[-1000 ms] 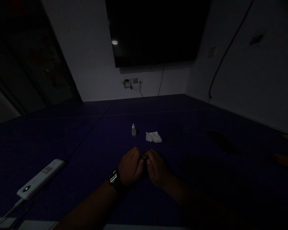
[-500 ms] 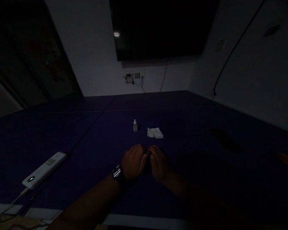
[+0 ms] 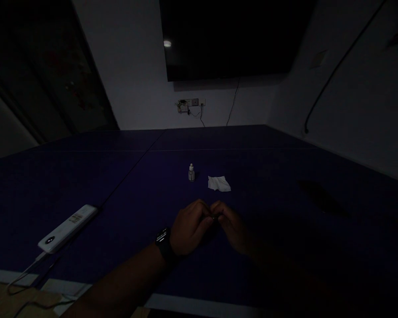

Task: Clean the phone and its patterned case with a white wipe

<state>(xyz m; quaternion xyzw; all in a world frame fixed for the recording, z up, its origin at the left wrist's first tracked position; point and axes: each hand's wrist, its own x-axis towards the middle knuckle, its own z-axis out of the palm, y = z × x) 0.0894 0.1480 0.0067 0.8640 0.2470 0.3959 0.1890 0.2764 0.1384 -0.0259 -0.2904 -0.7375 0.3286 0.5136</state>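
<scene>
My left hand point(image 3: 190, 227), with a dark smartwatch point(image 3: 163, 237) at its wrist, is closed over the blue table point(image 3: 126, 247). Facing it, my right hand point(image 3: 231, 226) is closed too, and the fingertips of both meet around a small dark object point(image 3: 214, 217). Dim light and the fingers hide most of that object, so its kind cannot be told. Beyond the hands stands a small clear dropper bottle point(image 3: 191, 176) with a white top, upright. To its right lies a crumpled white tissue point(image 3: 219, 183).
A white power bank point(image 3: 68, 229) with a cable point(image 3: 25, 270) plugged in lies at the left. A dark flat thing point(image 3: 321, 197) rests at the right. Wall sockets point(image 3: 189, 104) and a large dark screen point(image 3: 235, 39) are at the back.
The view has shifted slightly, so the table things appear a little further right. Both hands stay together around the small object, their fingers slightly repositioned.
</scene>
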